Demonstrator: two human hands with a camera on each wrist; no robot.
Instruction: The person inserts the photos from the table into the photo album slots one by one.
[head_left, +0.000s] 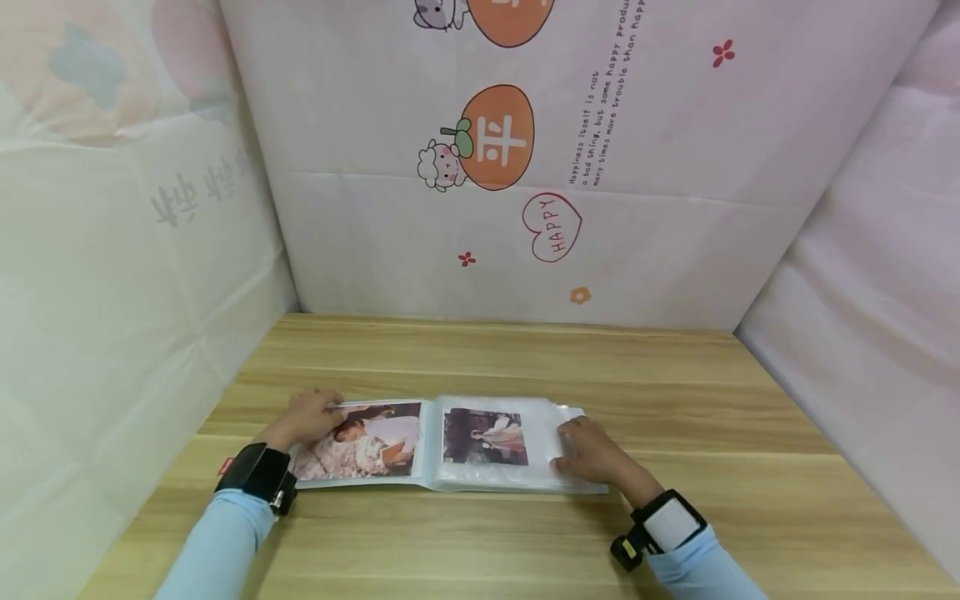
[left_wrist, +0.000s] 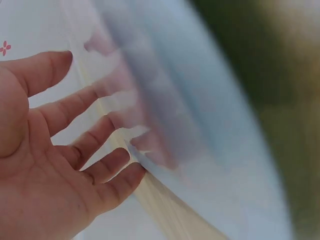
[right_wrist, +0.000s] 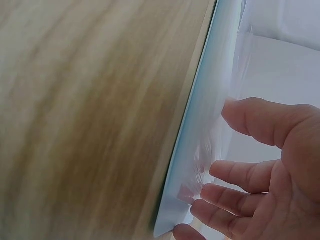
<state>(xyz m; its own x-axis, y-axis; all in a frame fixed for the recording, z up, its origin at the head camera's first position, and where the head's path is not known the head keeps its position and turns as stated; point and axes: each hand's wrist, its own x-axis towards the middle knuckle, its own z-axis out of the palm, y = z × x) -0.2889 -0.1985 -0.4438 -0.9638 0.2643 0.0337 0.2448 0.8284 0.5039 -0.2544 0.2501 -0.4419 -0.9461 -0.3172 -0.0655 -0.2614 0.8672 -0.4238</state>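
An open photo album (head_left: 427,446) lies flat on the wooden table (head_left: 525,367), one photo on the left page (head_left: 367,442) and one on the right page (head_left: 486,437). My left hand (head_left: 307,417) rests on the far left corner of the left page. In the left wrist view its fingers (left_wrist: 95,100) are nearly straight, their tips blurred behind a translucent plastic page (left_wrist: 200,150). My right hand (head_left: 588,450) lies on the right edge of the stacked clear sleeves. The right wrist view shows its thumb and fingers (right_wrist: 235,172) loosely touching the sleeve edge (right_wrist: 195,150).
Printed fabric walls (head_left: 525,167) close in the table at the back and on both sides. Bare wood (right_wrist: 90,115) shows behind the album and in front of it. Black wrist bands (head_left: 258,471) sit on both light blue sleeves.
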